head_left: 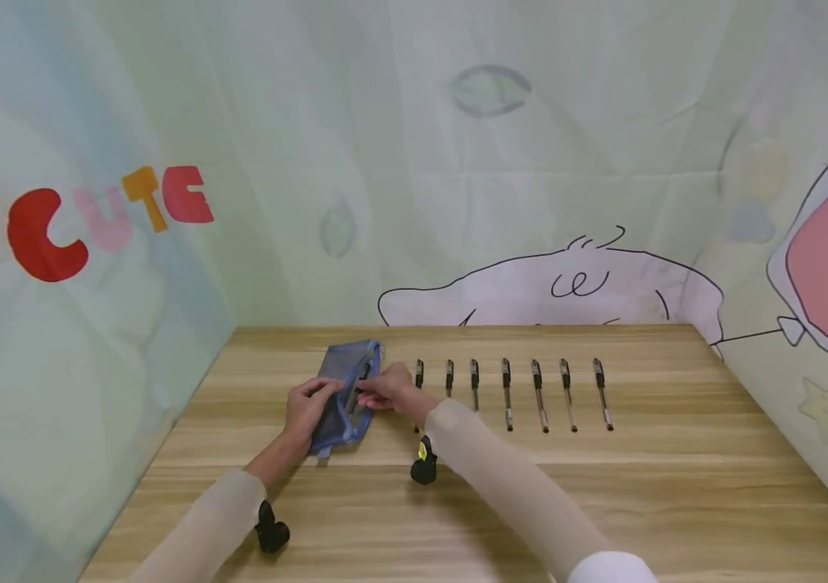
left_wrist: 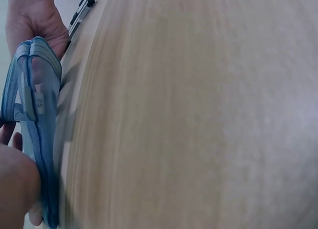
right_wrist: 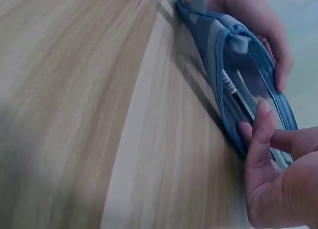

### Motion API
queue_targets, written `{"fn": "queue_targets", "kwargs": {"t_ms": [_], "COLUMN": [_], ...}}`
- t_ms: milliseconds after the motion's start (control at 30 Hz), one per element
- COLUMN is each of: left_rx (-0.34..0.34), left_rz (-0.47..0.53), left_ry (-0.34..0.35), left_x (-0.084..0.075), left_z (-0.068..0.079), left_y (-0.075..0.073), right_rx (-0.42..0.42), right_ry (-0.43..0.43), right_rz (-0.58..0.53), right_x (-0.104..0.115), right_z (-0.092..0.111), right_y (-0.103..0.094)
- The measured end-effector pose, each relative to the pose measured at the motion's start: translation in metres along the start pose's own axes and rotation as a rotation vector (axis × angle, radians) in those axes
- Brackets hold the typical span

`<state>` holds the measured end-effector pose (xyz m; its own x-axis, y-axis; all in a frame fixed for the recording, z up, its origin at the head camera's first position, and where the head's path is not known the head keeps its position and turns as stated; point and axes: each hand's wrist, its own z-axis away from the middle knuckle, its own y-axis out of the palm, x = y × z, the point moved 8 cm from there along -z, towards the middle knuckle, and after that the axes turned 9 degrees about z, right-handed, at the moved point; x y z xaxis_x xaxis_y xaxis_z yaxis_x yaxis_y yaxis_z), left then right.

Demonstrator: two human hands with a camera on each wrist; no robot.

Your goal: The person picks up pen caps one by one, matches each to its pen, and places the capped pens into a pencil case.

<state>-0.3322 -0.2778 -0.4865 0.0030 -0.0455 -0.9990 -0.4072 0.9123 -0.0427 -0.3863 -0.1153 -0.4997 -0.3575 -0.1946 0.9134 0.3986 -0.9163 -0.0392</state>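
Note:
A blue mesh zip pouch (head_left: 343,362) lies tilted on the left part of the table, its zipped mouth spread open in the right wrist view. My left hand (head_left: 305,411) grips the pouch by its left side, thumb and fingers at the edge of the mouth. At the opening, my right hand (head_left: 394,387) pinches a black-capped pen (right_wrist: 239,101). Much of that pen lies inside the pouch, and the fingers hide its nearer part. In the left wrist view, the pouch (left_wrist: 47,134) stands between both hands, with a small white label on it.
Several black-capped gel pens (head_left: 536,393) lie in a row to the right of the pouch, caps pointing away; my right forearm partly covers the nearest ones. The wooden table (head_left: 676,494) meets a printed cloth backdrop (head_left: 297,162) at its back and sides.

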Motion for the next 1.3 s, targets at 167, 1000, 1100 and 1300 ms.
{"fn": "queue_targets", "kwargs": {"t_ms": [167, 1000, 1100, 1300], "left_rx": [-0.009, 0.056, 0.056, 0.041], "left_rz": [0.01, 0.01, -0.001, 0.028], "left_ry": [0.008, -0.021, -0.018, -0.037], "left_x": [0.0, -0.007, -0.006, -0.005], "left_z": [0.001, -0.011, -0.013, -0.009], "left_y": [-0.003, -0.01, -0.015, -0.019], "right_rx": [0.012, 0.009, -0.014, -0.047], "right_ry": [-0.012, -0.091, -0.092, -0.071], "right_rz": [0.024, 0.228, 0.21, 0.205], "right_x": [0.003, 0.034, 0.034, 0.028], "right_z": [0.002, 0.027, 0.029, 0.025], "right_y": [0.012, -0.063, -0.075, -0.094]}}
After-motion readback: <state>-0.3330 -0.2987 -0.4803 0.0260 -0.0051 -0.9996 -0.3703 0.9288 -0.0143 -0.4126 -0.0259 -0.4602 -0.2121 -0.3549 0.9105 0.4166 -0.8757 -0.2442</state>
